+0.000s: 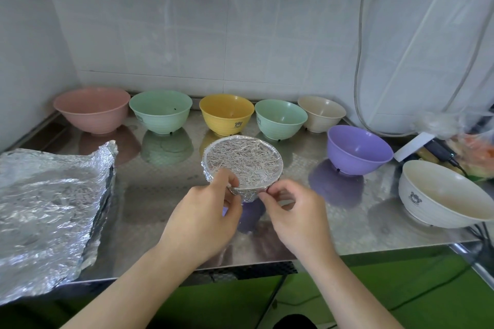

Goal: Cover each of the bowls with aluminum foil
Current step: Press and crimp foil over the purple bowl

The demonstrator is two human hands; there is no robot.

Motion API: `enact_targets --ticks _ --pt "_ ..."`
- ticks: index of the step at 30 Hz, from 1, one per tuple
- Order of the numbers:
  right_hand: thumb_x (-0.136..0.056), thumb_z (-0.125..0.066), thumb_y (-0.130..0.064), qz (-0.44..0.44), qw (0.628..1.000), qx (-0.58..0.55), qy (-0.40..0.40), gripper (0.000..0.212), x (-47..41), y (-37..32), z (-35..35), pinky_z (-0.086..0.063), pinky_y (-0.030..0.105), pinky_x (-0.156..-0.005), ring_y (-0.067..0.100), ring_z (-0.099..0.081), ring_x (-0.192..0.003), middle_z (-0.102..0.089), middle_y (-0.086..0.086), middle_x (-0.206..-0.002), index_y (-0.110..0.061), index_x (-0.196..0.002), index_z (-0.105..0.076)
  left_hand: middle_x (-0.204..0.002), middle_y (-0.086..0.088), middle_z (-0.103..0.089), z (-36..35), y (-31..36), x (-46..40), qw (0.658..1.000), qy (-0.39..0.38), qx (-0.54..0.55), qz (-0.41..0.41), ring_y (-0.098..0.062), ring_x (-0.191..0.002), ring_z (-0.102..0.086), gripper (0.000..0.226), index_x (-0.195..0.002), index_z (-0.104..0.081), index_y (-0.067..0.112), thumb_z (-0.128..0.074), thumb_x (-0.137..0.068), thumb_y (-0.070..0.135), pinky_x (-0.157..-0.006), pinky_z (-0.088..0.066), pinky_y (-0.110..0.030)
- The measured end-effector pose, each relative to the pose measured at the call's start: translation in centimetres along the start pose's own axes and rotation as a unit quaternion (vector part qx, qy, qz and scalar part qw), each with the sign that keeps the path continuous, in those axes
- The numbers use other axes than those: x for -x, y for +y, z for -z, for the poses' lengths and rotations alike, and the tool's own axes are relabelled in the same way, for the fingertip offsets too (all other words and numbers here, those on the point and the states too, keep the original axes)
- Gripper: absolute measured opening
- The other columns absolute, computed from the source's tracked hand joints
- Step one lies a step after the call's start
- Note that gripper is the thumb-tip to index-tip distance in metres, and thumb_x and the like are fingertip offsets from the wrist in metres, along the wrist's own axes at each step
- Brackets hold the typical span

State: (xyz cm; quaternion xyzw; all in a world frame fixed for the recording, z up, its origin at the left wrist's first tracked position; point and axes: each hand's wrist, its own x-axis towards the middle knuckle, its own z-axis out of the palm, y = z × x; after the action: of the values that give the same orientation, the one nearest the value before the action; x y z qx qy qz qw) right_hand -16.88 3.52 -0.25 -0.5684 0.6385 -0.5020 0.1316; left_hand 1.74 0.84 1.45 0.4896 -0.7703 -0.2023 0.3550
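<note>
A bowl capped with crinkled aluminum foil (244,160) stands in the middle of the steel counter (160,211); its purple base shows below the foil. My left hand (205,211) grips the near left side of the foil-wrapped rim. My right hand (291,211) pinches the foil's folded edge at the near right. A stack of loose foil sheets (48,203) lies at the left, hanging over the counter's front edge. Uncovered bowls line the back: pink (92,109), green (160,111), yellow (226,113), a second green (280,119) and beige (322,113).
A purple bowl (358,148) and a large white bowl (443,195) stand uncovered at the right. Behind them lie a black charger with cable (438,152) and a plastic bag of food (473,152). A tiled wall closes the back and left.
</note>
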Motion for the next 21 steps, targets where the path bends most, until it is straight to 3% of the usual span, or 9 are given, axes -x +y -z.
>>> enact_targets --ticks 6,13,17,21 --pt "-0.091 -0.081 -0.017 0.013 1.0 0.022 0.001 0.02 0.0 0.3 -0.2 -0.055 0.033 -0.071 0.008 -0.07 -0.075 -0.072 -0.014 -0.076 -0.025 -0.076 -0.072 -0.071 0.014 -0.065 -0.1 -0.1 -0.5 0.988 0.069 -0.112 -0.076 -0.017 -0.062 -0.061 0.011 -0.097 -0.054 0.035 -0.064 -0.096 0.039 -0.054 -0.054 -0.036" --pt "-0.089 -0.083 -0.014 -0.009 1.0 0.0 0.016 0.022 -0.2 0.4 -0.6 -0.058 0.032 -0.071 0.008 -0.071 -0.074 -0.073 -0.014 -0.075 -0.025 -0.074 -0.071 -0.093 0.012 -0.054 -0.9 0.2 -1.8 0.977 0.085 -0.15 -0.129 -0.013 -0.066 -0.051 0.016 -0.085 -0.062 0.031 -0.078 -0.087 0.028 -0.045 -0.048 -0.032" --pt "-0.088 -0.085 -0.009 -0.048 0.997 -0.057 0.027 0.024 -0.4 0.5 -0.8 -0.059 0.031 -0.07 0.01 -0.073 -0.073 -0.074 -0.007 -0.075 -0.021 -0.08 -0.066 -0.091 0.012 -0.055 -1.1 0.4 -2.1 0.976 0.077 -0.155 -0.135 -0.014 -0.07 -0.053 0.023 -0.083 -0.06 0.029 -0.083 -0.083 0.027 -0.044 -0.048 -0.032" --pt "-0.085 -0.085 -0.001 -0.104 0.984 -0.145 0.026 0.021 -0.8 0.8 -1.0 -0.061 0.039 -0.072 0.02 -0.074 -0.07 -0.076 0.004 -0.073 -0.014 -0.086 -0.069 -0.086 0.011 -0.054 -1.2 0.4 -2.3 0.975 0.08 -0.153 -0.142 -0.013 -0.069 -0.049 0.025 -0.081 -0.059 0.027 -0.084 -0.082 0.025 -0.043 -0.046 -0.032"
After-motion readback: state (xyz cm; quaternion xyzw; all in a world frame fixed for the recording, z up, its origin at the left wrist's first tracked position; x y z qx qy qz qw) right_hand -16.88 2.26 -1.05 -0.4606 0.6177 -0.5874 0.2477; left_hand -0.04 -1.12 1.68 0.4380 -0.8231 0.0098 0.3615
